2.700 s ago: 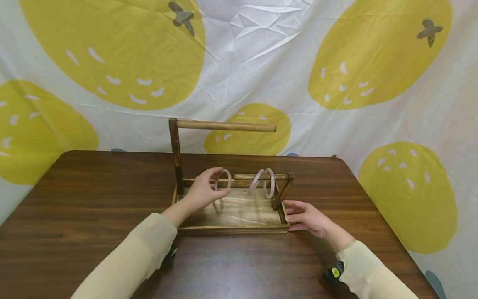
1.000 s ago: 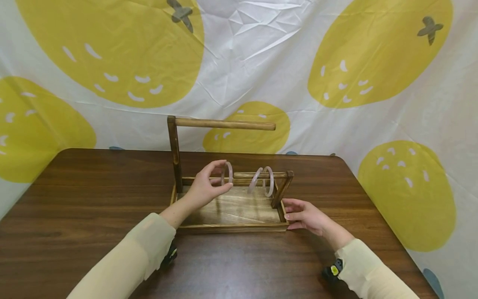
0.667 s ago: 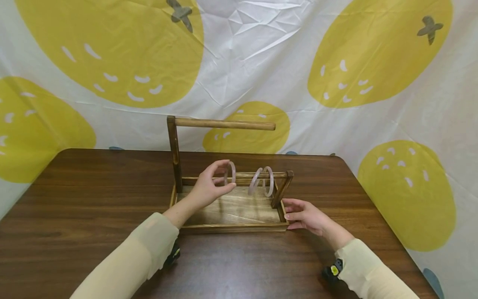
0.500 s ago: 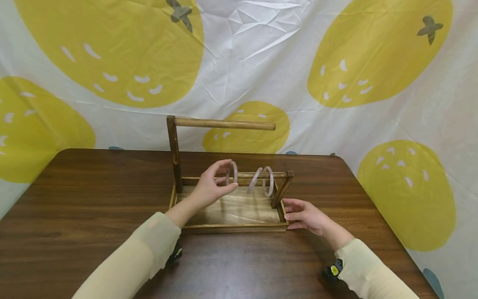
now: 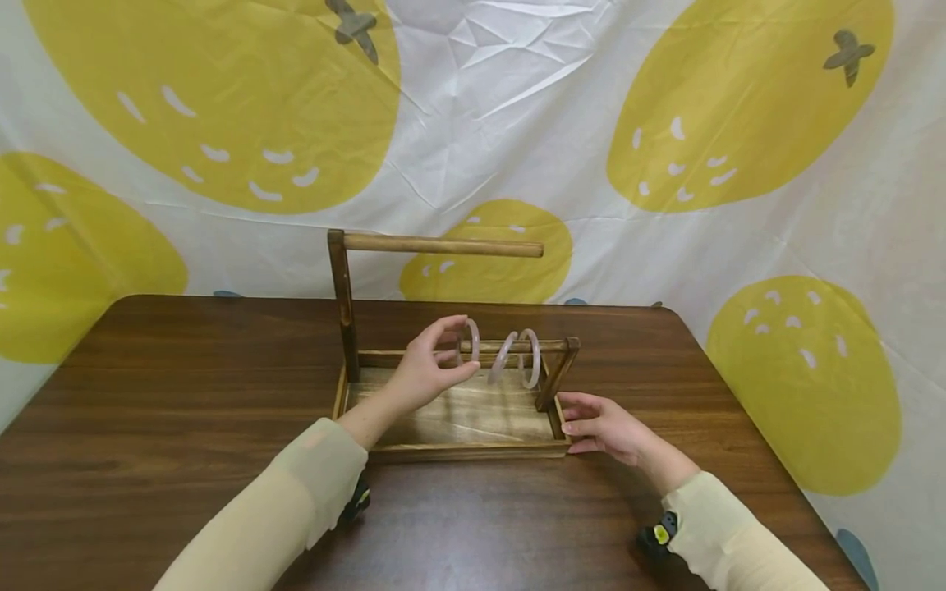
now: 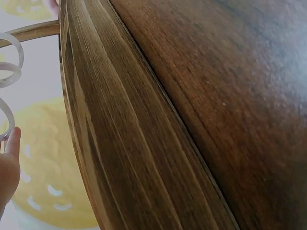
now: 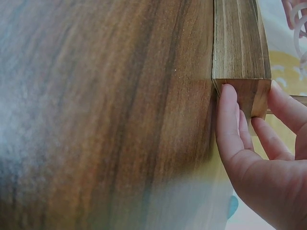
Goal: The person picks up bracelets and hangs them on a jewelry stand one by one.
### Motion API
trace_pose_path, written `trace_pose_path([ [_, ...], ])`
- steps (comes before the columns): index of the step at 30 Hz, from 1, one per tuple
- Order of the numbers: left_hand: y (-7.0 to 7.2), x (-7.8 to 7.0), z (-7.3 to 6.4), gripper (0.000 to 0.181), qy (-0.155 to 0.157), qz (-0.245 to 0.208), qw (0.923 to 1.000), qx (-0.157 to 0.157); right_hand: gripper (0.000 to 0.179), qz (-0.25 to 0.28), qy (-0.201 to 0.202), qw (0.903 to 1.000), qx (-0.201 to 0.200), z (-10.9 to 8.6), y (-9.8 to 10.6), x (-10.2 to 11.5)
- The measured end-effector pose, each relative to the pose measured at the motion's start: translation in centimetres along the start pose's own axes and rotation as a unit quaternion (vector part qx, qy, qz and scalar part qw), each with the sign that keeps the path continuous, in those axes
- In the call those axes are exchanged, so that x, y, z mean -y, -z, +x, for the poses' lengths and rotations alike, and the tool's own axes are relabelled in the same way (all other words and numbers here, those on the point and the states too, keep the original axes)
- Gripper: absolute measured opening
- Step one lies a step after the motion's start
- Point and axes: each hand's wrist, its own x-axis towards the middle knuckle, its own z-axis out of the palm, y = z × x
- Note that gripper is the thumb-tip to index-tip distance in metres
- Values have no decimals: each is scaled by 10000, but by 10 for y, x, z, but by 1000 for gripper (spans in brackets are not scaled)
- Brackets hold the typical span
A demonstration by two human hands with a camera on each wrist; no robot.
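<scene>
My left hand (image 5: 436,365) pinches a pale translucent bangle (image 5: 475,341) between thumb and fingers, above the tray. The free left end of the lower rod (image 5: 486,347) shows within this ring. Two similar bangles hang on the rod farther right, one tilted bangle (image 5: 501,359) and one bangle (image 5: 534,373) near the post. The rod belongs to a wooden rack with a shallow tray (image 5: 473,450). My right hand (image 5: 606,427) holds the tray's right end; in the right wrist view its fingers (image 7: 228,103) lie on the end face, thumb at the upper edge.
A longer upper rod (image 5: 443,245) reaches right from a tall left post (image 5: 342,308), above and behind the lower one. The rack stands on a dark wooden table (image 5: 185,394). Behind hangs a white cloth (image 5: 502,107) with yellow fruit prints.
My left hand has carried its bangle rightward, from left of the lower rod's free end to around it. My right hand and the two hanging bangles have stayed in place.
</scene>
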Motion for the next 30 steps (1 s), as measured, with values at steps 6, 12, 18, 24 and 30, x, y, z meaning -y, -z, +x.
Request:
trace_pose_path([
  [6, -3, -1, 0, 64, 40, -45, 10000, 14, 68, -2, -4, 10000, 7, -1, -1, 1],
  [12, -5, -2, 1, 64, 78, -74, 9999, 20, 68, -1, 8, 10000, 2, -1, 0, 0],
  [18, -7, -7, 1, 64, 66, -167, 9998, 36, 68, -2, 4, 10000, 1, -1, 0, 0],
  [24, -10, 1, 3, 64, 98, -249, 9996, 14, 69, 18, -6, 10000, 25, -1, -1, 0],
  [30, -13, 2, 4, 64, 44, -268, 9996, 27, 69, -12, -2, 10000, 13, -2, -1, 1],
])
